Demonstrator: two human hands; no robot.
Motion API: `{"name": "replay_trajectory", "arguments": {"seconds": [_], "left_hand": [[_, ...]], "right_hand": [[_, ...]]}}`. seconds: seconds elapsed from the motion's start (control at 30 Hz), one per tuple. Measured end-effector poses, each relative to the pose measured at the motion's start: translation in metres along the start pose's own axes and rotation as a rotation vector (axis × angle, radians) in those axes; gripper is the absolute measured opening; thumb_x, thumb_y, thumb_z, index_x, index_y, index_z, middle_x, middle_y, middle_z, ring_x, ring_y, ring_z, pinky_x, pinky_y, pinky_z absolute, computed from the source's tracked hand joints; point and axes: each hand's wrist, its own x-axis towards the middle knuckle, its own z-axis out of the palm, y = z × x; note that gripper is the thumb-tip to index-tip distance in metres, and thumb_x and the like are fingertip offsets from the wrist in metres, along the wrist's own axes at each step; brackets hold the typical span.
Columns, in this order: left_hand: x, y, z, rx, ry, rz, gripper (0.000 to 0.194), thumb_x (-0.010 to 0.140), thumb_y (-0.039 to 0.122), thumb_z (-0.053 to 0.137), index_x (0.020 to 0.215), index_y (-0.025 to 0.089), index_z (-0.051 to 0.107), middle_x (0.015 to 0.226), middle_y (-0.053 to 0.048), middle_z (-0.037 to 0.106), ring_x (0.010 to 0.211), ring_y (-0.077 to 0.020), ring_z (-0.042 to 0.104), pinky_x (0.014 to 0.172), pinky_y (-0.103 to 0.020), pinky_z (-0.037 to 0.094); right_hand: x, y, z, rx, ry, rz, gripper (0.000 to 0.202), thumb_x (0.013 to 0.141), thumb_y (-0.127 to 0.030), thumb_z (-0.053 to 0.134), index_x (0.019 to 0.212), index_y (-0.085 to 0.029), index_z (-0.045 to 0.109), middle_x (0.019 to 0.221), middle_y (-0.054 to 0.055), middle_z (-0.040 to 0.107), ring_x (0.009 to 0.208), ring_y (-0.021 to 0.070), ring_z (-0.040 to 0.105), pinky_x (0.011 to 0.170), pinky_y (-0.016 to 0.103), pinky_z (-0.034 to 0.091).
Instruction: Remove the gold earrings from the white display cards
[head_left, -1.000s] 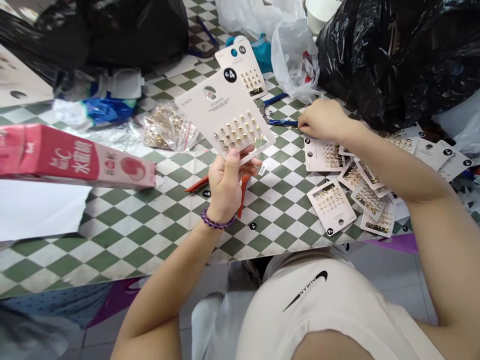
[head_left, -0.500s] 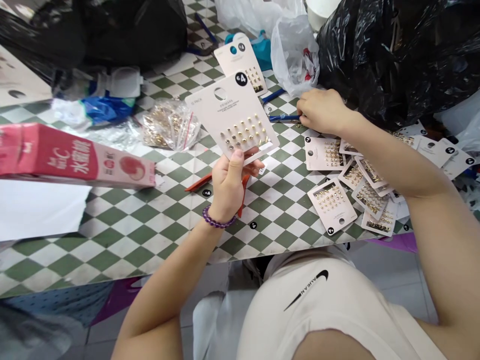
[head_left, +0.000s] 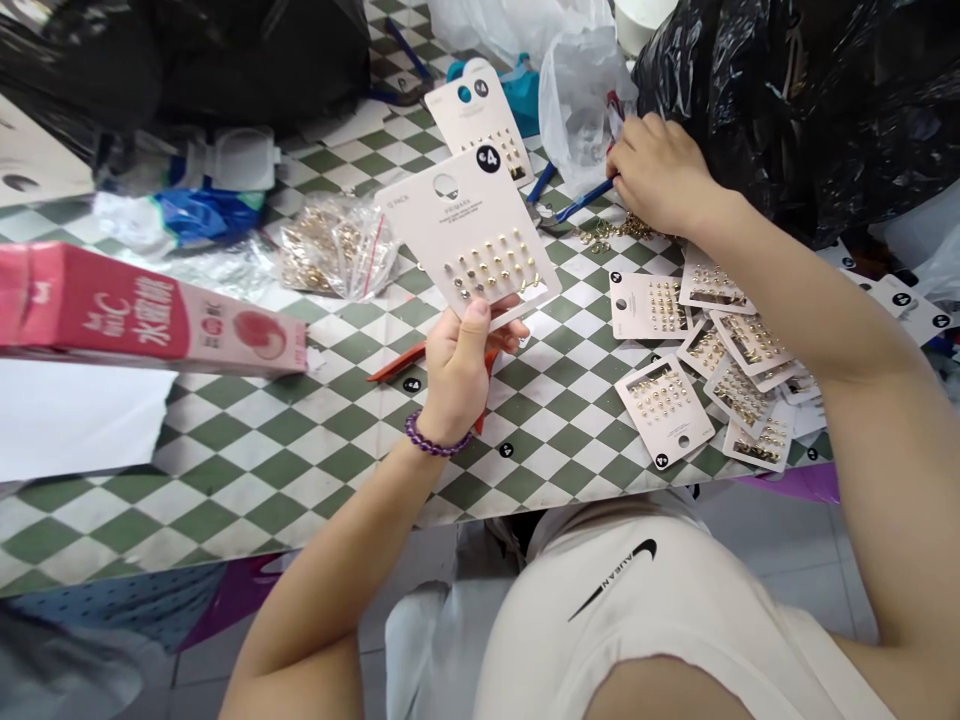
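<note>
My left hand (head_left: 461, 365), with a purple bead bracelet at the wrist, pinches the lower edge of an earring card (head_left: 469, 225) between thumb and fingers. The card is raised and carries rows of small gold and silver studs. My right hand (head_left: 658, 170) is closed on the end of a blue-handled tool (head_left: 585, 200), beside the white plastic bag. Loose gold pieces (head_left: 619, 232) lie just below my right hand. Behind the held card lies a second card (head_left: 487, 115) on the checkered tablecloth. Orange-handled pliers (head_left: 397, 362) lie partly hidden behind my left hand.
Several earring cards (head_left: 664, 410) are spread at the right. A bag of gold pieces (head_left: 337, 245) and a pink box (head_left: 150, 310) are at the left. Black plastic bags (head_left: 795, 110) stand at the back, near a white plastic bag (head_left: 581, 95).
My right hand has moved slightly up and right, and the blue-handled tool has turned with it. More loose gold pieces show below it. The left hand and its card have barely moved.
</note>
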Motion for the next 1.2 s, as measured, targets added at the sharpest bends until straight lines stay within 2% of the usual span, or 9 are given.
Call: {"name": "replay_trajectory", "arguments": {"seconds": [0.23, 0.3, 0.43, 0.53, 0.7, 0.9, 1.07, 1.13, 1.2], "left_hand": [[-0.001, 0.002, 0.002, 0.011, 0.029, 0.009, 0.035, 0.082, 0.051, 0.06, 0.088, 0.016, 0.064, 0.084, -0.005, 0.069, 0.061, -0.0104, 0.062, 0.05, -0.022, 0.049], [-0.002, 0.003, 0.002, 0.021, 0.016, 0.006, 0.035, 0.083, 0.05, 0.059, 0.089, 0.016, 0.064, 0.084, -0.005, 0.069, 0.061, -0.0103, 0.062, 0.051, -0.022, 0.05], [-0.003, 0.003, 0.003, 0.034, -0.022, 0.0, 0.039, 0.083, 0.052, 0.058, 0.09, 0.015, 0.064, 0.081, -0.005, 0.069, 0.059, -0.01, 0.061, 0.052, -0.022, 0.05], [-0.002, 0.001, 0.003, 0.023, -0.028, -0.005, 0.041, 0.081, 0.054, 0.061, 0.09, 0.014, 0.064, 0.085, -0.006, 0.069, 0.06, -0.0096, 0.062, 0.052, -0.021, 0.05], [-0.002, -0.001, 0.002, 0.025, -0.043, -0.002, 0.041, 0.081, 0.055, 0.06, 0.091, 0.015, 0.064, 0.085, -0.005, 0.069, 0.06, -0.0096, 0.062, 0.052, -0.021, 0.051], [-0.005, 0.0, 0.002, 0.039, -0.084, -0.027, 0.043, 0.083, 0.054, 0.057, 0.092, 0.013, 0.065, 0.071, -0.004, 0.067, 0.059, -0.0101, 0.061, 0.054, -0.021, 0.051], [-0.007, -0.001, 0.002, 0.054, -0.118, -0.036, 0.041, 0.085, 0.052, 0.056, 0.094, 0.013, 0.066, 0.068, -0.004, 0.067, 0.06, -0.0103, 0.059, 0.055, -0.022, 0.051], [-0.008, 0.0, 0.002, 0.077, -0.123, -0.049, 0.042, 0.084, 0.053, 0.056, 0.094, 0.014, 0.066, 0.069, -0.004, 0.068, 0.061, -0.0116, 0.06, 0.056, -0.023, 0.051], [-0.01, 0.0, 0.003, 0.111, -0.157, -0.068, 0.044, 0.085, 0.055, 0.054, 0.095, 0.013, 0.066, 0.07, -0.005, 0.068, 0.062, -0.0129, 0.062, 0.057, -0.024, 0.052]], "right_hand": [[0.001, 0.004, 0.016, 0.008, -0.059, -0.074, 0.041, 0.09, -0.028, 0.028, 0.111, -0.024, 0.064, 0.12, 0.01, 0.059, 0.115, 0.0297, 0.046, 0.086, 0.044, 0.037], [-0.004, 0.003, 0.017, 0.032, -0.069, -0.122, 0.037, 0.089, -0.03, 0.034, 0.112, -0.024, 0.063, 0.118, 0.008, 0.06, 0.112, 0.0274, 0.049, 0.081, 0.039, 0.039], [-0.008, 0.004, 0.022, 0.028, -0.185, -0.248, 0.034, 0.084, -0.033, 0.05, 0.115, -0.022, 0.062, 0.114, 0.008, 0.061, 0.103, 0.0248, 0.054, 0.068, 0.033, 0.037], [-0.008, 0.004, 0.029, 0.043, -0.192, -0.248, 0.032, 0.085, -0.029, 0.053, 0.113, -0.02, 0.064, 0.111, 0.007, 0.061, 0.099, 0.0229, 0.055, 0.066, 0.03, 0.036], [-0.017, -0.006, 0.037, 0.02, -0.101, -0.2, 0.023, 0.088, -0.024, 0.05, 0.103, -0.019, 0.066, 0.107, 0.007, 0.064, 0.097, 0.0221, 0.056, 0.069, 0.031, 0.037], [-0.025, -0.013, 0.042, 0.037, -0.02, -0.106, 0.017, 0.086, -0.02, 0.048, 0.095, -0.015, 0.061, 0.103, 0.01, 0.063, 0.094, 0.0232, 0.056, 0.068, 0.032, 0.039], [-0.036, -0.019, 0.031, 0.454, 0.252, -0.04, 0.004, 0.077, -0.013, 0.055, 0.081, -0.014, 0.058, 0.087, 0.005, 0.061, 0.077, 0.0138, 0.054, 0.067, 0.028, 0.041], [-0.05, -0.031, 0.019, 0.693, 0.377, -0.055, 0.007, 0.078, -0.013, 0.055, 0.084, -0.013, 0.059, 0.079, 0.002, 0.059, 0.067, 0.0089, 0.052, 0.063, 0.025, 0.042], [-0.068, -0.048, 0.007, 0.877, 0.43, -0.125, 0.015, 0.081, -0.015, 0.054, 0.095, -0.014, 0.061, 0.078, 0.0, 0.059, 0.063, 0.0065, 0.051, 0.059, 0.022, 0.043]]}}
